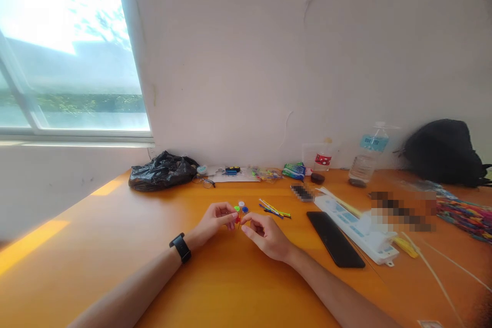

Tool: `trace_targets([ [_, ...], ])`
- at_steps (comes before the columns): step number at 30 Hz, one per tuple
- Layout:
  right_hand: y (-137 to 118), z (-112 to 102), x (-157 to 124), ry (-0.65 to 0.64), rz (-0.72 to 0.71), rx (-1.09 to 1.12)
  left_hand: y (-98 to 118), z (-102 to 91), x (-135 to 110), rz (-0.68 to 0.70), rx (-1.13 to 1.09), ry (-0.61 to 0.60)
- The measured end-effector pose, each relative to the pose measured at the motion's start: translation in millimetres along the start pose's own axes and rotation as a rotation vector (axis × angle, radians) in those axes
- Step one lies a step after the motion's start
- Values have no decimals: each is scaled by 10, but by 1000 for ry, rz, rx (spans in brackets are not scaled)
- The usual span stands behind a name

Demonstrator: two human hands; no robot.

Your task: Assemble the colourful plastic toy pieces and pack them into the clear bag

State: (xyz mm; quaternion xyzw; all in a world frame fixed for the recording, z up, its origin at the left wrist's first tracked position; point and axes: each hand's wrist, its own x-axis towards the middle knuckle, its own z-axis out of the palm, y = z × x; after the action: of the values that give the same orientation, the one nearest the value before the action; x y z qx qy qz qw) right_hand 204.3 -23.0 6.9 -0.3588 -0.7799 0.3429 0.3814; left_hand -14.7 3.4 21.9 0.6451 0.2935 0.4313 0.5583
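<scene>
My left fingers [226,219] pinching red piece [237,220] at tips; my right fingers [253,236], bent, hovering just beside it, tips near each other, I can't tell whether gripping anything. Green, white and blue pieces [245,210] sitting just beyond; sticks [273,209] lying near, rightward. Orange bench [215,287] meeting pale wall [230,61]; black bag [161,174] slumping far left; power strip [342,219] lying right. Window [84,77] glowing, sunlight [42,241] striping bench's left edge.

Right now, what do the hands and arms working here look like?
They're a person's: the left hand and right hand are ungloved, the forearms sleeveless as far as shown. A black watch with a squarish face circles the left wrist; the right wrist is bare. No cables show.
</scene>
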Motion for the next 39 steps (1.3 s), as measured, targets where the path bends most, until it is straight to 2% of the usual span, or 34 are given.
trace_targets([
  [11, -10, -5, -7, -12, -16, -44, 43, 17, -13, -5, 14, -6],
  [16, -54, -24, -41, 39, -78, -146, 52, 20, -19, -7, 10, 2],
  [19, -65, -40, -35, 73, -70, -121, 18, -1, -8, -5, -2, 8],
  [20, -66, -46, -26, 42, -47, -85, 7, -8, -5, -3, -5, 12],
  [24, -70, -66, 19, -238, 61, 91, -10, -17, 3, 3, -6, 24],
  [25, -69, -68, 26, -261, 72, 115, -9, -16, 3, 5, -7, 23],
  [31, -26, -46, 37, -139, 55, 168, -16, -17, 5, 15, 7, 15],
  [39, 4, -29, 50, -71, 2, 186, -37, -27, 12, 7, 6, 24],
])
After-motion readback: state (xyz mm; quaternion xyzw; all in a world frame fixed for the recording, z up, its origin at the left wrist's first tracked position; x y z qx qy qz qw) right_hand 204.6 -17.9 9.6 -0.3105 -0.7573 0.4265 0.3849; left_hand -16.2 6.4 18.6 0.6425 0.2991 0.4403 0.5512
